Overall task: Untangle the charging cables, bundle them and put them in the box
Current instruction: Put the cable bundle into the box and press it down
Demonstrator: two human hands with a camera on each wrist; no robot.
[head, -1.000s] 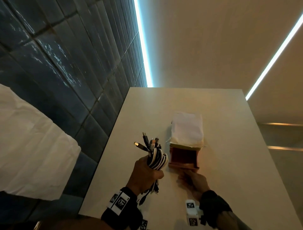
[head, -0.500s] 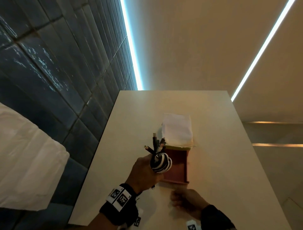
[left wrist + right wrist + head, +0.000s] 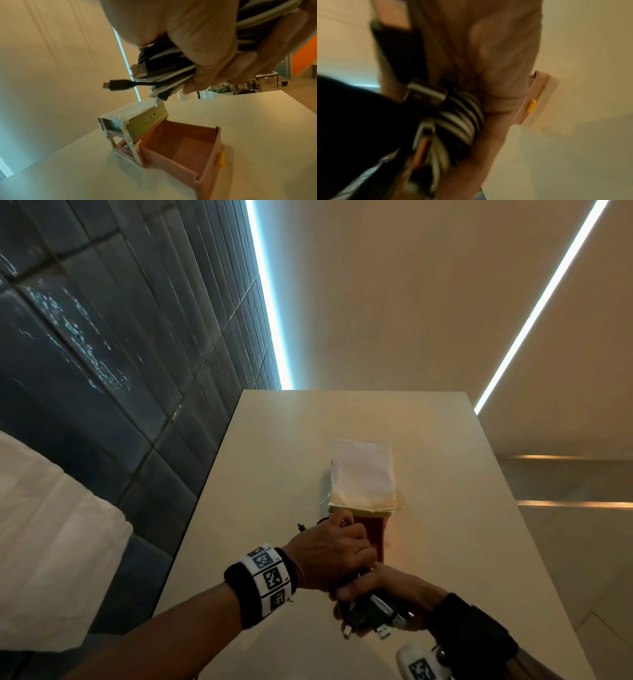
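Note:
A coiled bundle of black and white charging cables [image 3: 370,614] is held in both hands just in front of and over the open reddish box [image 3: 373,532]. My left hand [image 3: 356,546] grips the bundle [image 3: 164,65] from above, with plugs sticking out past the fingers. My right hand [image 3: 380,587] holds the bundle's near end, where several USB plugs poke out. In the left wrist view the pink box [image 3: 211,146] stands empty below the bundle. The right wrist view is blurred and shows the coils [image 3: 462,119] beside the box rim [image 3: 537,92].
The box's raised lid [image 3: 363,470], wrapped in white paper and tape, stands behind the opening. The box sits mid-way along a narrow pale table [image 3: 462,542]. A dark tiled wall [image 3: 102,371] runs along the left, and a white cloth [image 3: 51,542] hangs at the near left.
My left hand has carried the bundle right and down over the box. My right hand has left the table in front of the box and taken hold of the bundle's near end.

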